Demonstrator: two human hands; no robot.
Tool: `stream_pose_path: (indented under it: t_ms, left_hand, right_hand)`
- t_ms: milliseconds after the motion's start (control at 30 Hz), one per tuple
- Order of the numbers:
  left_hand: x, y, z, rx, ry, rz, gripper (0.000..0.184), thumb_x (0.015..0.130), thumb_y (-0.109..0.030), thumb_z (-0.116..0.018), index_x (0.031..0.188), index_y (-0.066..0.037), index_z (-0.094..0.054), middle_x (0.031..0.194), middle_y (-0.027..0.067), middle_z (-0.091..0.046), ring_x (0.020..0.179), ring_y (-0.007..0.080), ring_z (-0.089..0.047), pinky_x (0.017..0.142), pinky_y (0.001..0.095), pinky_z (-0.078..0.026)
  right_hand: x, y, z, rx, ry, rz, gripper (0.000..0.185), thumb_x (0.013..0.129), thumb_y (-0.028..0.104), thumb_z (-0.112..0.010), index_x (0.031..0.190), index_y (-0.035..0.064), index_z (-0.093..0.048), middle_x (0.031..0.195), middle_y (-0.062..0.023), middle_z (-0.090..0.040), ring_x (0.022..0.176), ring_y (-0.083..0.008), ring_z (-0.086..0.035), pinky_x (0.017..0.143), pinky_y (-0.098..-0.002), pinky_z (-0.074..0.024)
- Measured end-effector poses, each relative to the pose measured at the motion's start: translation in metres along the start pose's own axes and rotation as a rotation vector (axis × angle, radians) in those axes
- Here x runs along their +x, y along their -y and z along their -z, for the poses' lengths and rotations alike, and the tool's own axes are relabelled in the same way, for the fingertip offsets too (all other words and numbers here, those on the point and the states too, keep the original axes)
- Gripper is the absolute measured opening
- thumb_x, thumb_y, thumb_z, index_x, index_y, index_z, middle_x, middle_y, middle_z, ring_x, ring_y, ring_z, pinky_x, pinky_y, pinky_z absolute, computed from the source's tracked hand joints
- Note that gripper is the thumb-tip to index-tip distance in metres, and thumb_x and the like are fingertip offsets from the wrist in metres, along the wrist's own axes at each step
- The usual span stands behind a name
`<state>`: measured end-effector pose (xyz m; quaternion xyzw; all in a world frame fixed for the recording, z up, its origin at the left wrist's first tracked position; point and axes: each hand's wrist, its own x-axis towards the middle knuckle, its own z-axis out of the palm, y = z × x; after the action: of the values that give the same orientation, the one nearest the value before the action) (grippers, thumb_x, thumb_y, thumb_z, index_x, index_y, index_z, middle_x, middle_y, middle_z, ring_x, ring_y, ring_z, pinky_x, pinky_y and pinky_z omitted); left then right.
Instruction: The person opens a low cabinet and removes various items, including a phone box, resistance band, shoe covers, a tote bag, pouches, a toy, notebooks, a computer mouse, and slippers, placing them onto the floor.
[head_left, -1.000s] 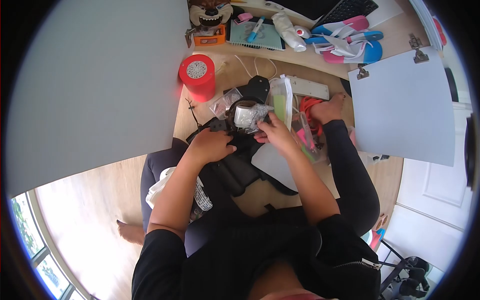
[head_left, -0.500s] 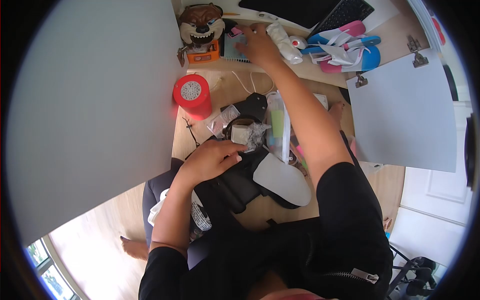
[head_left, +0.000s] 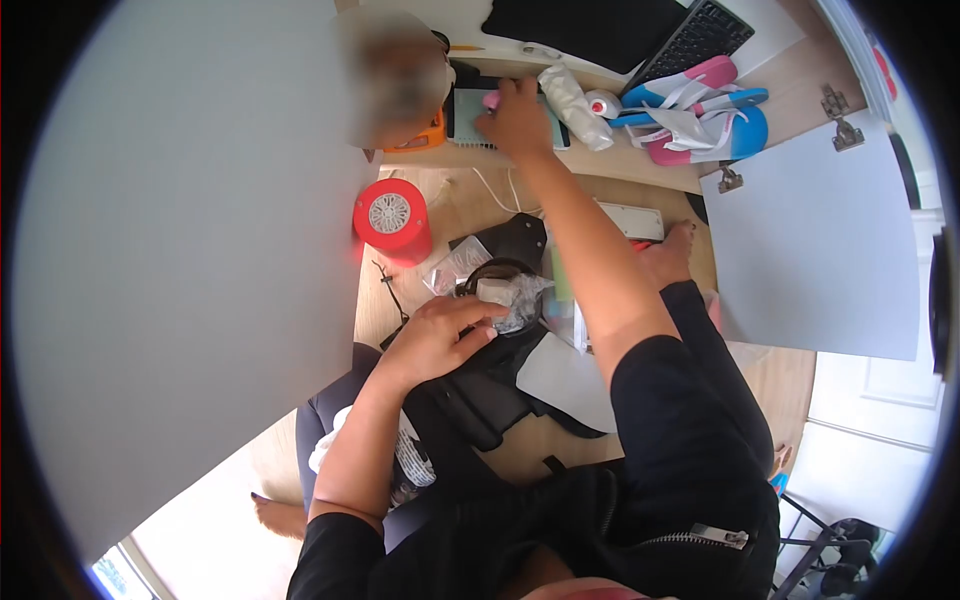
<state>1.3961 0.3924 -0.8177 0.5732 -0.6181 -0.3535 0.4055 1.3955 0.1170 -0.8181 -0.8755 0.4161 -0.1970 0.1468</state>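
Note:
My right hand is over the notebook with a pale green cover on the shelf, its fingers closed around a small pink object. What the pink object is does not show clearly. My left hand hangs over the floor, thumb and forefinger apart and holding nothing. Its fingertips are close to a crumpled clear plastic wrap and a pale square block; I cannot tell whether they touch. Both lie at a dark round item, with a clear packet beside it.
Cabinet doors stand open on the left and right. A red cylinder with a patterned top stands on the floor. Flip-flops, a white rolled bundle and a keyboard occupy the shelf's right. A white insole-shaped piece lies below.
My right hand has come slightly down and toward me over the notebook, the pink object now at its fingers. My left hand stays near the plastic wrap. The dog-face figure is now blurred.

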Motion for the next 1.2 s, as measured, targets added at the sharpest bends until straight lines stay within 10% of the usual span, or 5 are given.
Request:
stream_pose_path:
  t_ms: [400, 700, 833, 967, 1200]
  left_hand:
    - [0.002, 0.001, -0.009, -0.089, 0.022, 0.056, 0.028, 0.080, -0.004, -0.058, 0.108, -0.007, -0.061, 0.083, 0.0089, -0.059, 0.077, 0.0237, -0.060, 0.074, 0.0335, -0.048]
    - [-0.001, 0.002, -0.005, -0.139, 0.092, 0.097, 0.029, 0.083, -0.006, -0.059, 0.112, -0.006, -0.059, 0.084, 0.0065, -0.057, 0.082, 0.0192, -0.057, 0.079, 0.0312, -0.045]
    - [-0.003, 0.006, -0.002, -0.123, 0.102, 0.078, 0.030, 0.083, -0.008, -0.060, 0.112, -0.006, -0.059, 0.085, 0.0069, -0.057, 0.083, 0.0204, -0.057, 0.078, 0.0319, -0.045]
    - [-0.003, 0.007, -0.002, -0.118, 0.109, 0.082, 0.029, 0.082, -0.009, -0.061, 0.111, -0.006, -0.059, 0.085, 0.0071, -0.057, 0.083, 0.0209, -0.058, 0.078, 0.0321, -0.045]
    - [-0.003, 0.008, -0.002, -0.135, 0.091, 0.091, 0.029, 0.083, -0.008, -0.061, 0.111, -0.006, -0.059, 0.086, 0.0068, -0.057, 0.083, 0.0202, -0.057, 0.078, 0.0315, -0.045]
  right_hand:
    - [-0.091, -0.056, 0.024, 0.403, 0.280, 0.362, 0.035, 0.064, 0.007, -0.067, 0.098, 0.0150, -0.063, 0.109, -0.0087, -0.051, 0.099, -0.0310, -0.055, 0.085, -0.0364, -0.0452]
    - [-0.070, -0.010, 0.001, -0.305, 1.078, 0.367, 0.028, 0.070, 0.005, -0.059, 0.095, 0.0146, -0.068, 0.107, -0.0034, -0.063, 0.102, -0.0228, -0.058, 0.087, -0.0308, -0.0440]
    - [-0.058, -0.023, 0.020, 0.143, 0.866, 0.361, 0.020, 0.075, 0.018, -0.063, 0.094, 0.0152, -0.069, 0.101, -0.0049, -0.065, 0.101, -0.0199, -0.058, 0.087, -0.0320, -0.0436]
    - [-0.035, -0.045, 0.072, -0.219, -0.229, 0.230, 0.038, 0.072, 0.024, -0.070, 0.110, 0.0187, -0.063, 0.116, -0.0073, -0.055, 0.110, -0.0280, -0.052, 0.085, -0.0431, -0.0457]
    - [-0.011, -0.097, 0.063, -0.489, -0.014, 0.186, 0.060, 0.072, 0.023, -0.070, 0.128, 0.0212, -0.046, 0.129, -0.0119, -0.047, 0.111, -0.0333, -0.053, 0.086, -0.0398, -0.0491]
